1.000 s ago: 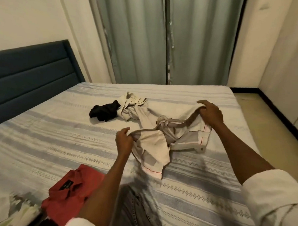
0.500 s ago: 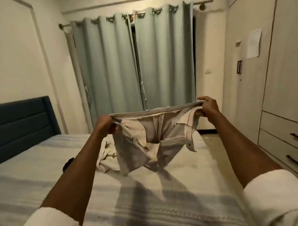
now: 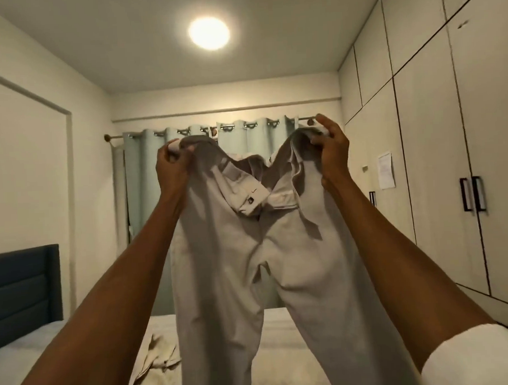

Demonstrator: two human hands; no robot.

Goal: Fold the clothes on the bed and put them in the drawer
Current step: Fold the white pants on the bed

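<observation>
Trousers [image 3: 250, 265], one pair, gripped by two hands.

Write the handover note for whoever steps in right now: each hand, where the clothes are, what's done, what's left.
Left hand: grips the left end of the trousers' waistband.
Right hand: grips the right end.
Beige trousers: held up at curtain height, fly open, legs hanging toward the bed.
Another light garment lies crumpled on the bed, lower left.
Done: trousers picked up and spread out; not yet folded.
Left: fold the trousers, fold the crumpled garment, put both in the drawer. No drawer is in view now, only wardrobe doors on the right.
</observation>
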